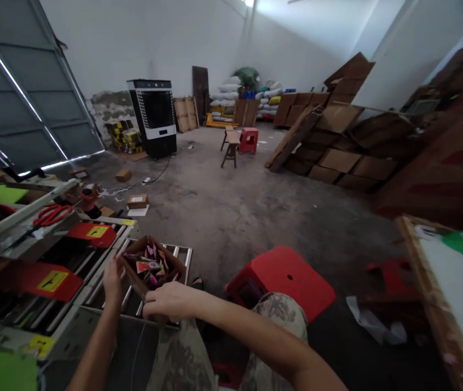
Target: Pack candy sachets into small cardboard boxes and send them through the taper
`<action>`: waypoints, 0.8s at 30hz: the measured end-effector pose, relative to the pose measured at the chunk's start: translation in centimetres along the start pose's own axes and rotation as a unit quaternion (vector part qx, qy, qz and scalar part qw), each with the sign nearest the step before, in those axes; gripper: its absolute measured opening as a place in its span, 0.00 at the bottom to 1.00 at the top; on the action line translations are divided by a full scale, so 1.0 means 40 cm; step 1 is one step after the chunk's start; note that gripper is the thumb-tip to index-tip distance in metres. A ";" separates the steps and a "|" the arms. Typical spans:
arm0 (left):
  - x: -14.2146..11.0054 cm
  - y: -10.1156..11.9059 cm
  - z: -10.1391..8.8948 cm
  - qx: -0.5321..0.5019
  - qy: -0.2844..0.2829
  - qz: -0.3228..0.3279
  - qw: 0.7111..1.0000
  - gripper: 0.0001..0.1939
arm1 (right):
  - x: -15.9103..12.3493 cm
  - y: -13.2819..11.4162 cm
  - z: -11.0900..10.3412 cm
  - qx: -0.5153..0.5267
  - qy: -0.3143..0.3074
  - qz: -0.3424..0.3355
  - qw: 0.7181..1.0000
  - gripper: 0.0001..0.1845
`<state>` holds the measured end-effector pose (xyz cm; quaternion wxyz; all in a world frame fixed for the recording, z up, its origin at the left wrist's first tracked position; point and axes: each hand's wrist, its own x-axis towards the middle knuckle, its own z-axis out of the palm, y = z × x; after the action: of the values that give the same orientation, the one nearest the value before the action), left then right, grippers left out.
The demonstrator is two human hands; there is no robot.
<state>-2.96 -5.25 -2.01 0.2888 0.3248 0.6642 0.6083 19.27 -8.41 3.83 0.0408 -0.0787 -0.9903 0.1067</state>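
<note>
Gripping an open brown cardboard box (134, 278) of colourful packets (149, 266), left hand (112, 279) and right hand (169, 300) apparently pinch its walls between fingers (150, 307)

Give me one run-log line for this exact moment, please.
left hand: at carton's side | right hand: on carton's near edge | carton: open, holding small colorful packets | place: metal rollers

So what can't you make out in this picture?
All in the head view:
- Box floor: hidden by the packets.
- Packet print: too small and blurred.
- Right hand's palm: hidden by the back of that hand.
- Green sheet, bottom left: cut off by the picture's edge.
- Air cooler panel marks: too small.
</note>
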 end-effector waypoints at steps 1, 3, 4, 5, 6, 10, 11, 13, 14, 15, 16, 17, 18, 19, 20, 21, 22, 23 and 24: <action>0.026 0.007 -0.011 -0.012 -0.046 0.036 0.998 0.29 | -0.001 -0.006 0.008 0.001 0.046 -0.003 0.999 0.21; 0.065 0.018 -0.023 -0.013 -0.135 0.063 0.989 0.31 | -0.003 -0.014 0.019 0.024 0.169 0.033 0.985 0.28; 0.077 0.022 -0.026 0.001 -0.167 0.068 0.984 0.30 | 0.001 -0.015 0.023 0.043 0.220 0.077 0.972 0.32; 0.084 0.023 -0.028 0.016 -0.188 0.070 0.980 0.29 | 0.011 -0.013 0.026 0.062 0.245 0.128 0.959 0.34; 0.088 0.023 -0.031 0.025 -0.198 0.071 0.977 0.28 | 0.026 -0.008 0.029 0.077 0.237 0.178 0.952 0.33; 0.075 0.018 -0.055 0.052 -0.183 0.099 0.977 0.24 | 0.132 0.028 0.064 0.081 0.030 0.262 0.961 0.16; 0.069 0.020 -0.063 0.065 -0.181 0.112 0.975 0.23 | 0.159 0.035 0.078 0.076 0.004 0.267 0.961 0.14; 0.058 0.028 -0.078 0.095 -0.198 0.133 0.966 0.22 | 0.198 0.041 0.109 0.071 0.007 0.282 0.957 0.15; 0.056 0.033 -0.083 0.108 -0.217 0.138 0.960 0.22 | 0.208 0.042 0.123 0.070 0.022 0.288 0.955 0.16; 0.055 0.038 -0.085 0.120 -0.241 0.141 0.953 0.21 | 0.212 0.043 0.134 0.069 0.036 0.291 0.954 0.17; 0.057 0.043 -0.084 0.130 -0.266 0.143 0.945 0.21 | 0.211 0.044 0.143 0.070 0.048 0.289 0.954 0.18; 0.060 0.046 -0.082 0.139 -0.288 0.144 0.936 0.21 | 0.205 0.044 0.148 0.072 0.059 0.281 0.955 0.17; 0.065 0.049 -0.078 0.149 -0.306 0.144 0.929 0.22 | 0.197 0.043 0.151 0.075 0.070 0.272 0.957 0.17; 0.070 0.052 -0.074 0.164 -0.317 0.145 0.923 0.23 | 0.186 0.041 0.152 0.076 0.078 0.264 0.958 0.16; 0.076 0.054 -0.069 0.192 -0.324 0.147 0.915 0.24 | 0.176 0.037 0.152 0.080 0.097 0.257 0.958 0.16; 0.082 0.055 -0.063 0.230 -0.327 0.151 0.904 0.24 | 0.165 0.033 0.153 0.087 0.133 0.250 0.955 0.16; 0.088 0.057 -0.058 0.272 -0.328 0.155 0.891 0.24 | 0.156 0.028 0.156 0.099 0.189 0.241 0.947 0.16; 0.092 0.058 -0.051 0.314 -0.324 0.161 0.878 0.25 | 0.149 0.023 0.159 0.114 0.256 0.230 0.932 0.17; 0.093 0.059 -0.043 0.352 -0.316 0.166 0.865 0.24 | 0.142 0.017 0.164 0.129 0.325 0.216 0.912 0.18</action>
<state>-6.43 -3.30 0.53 0.2443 0.6854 0.6433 0.2381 13.13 -8.15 -2.33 0.3457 -0.3148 -0.8590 0.2086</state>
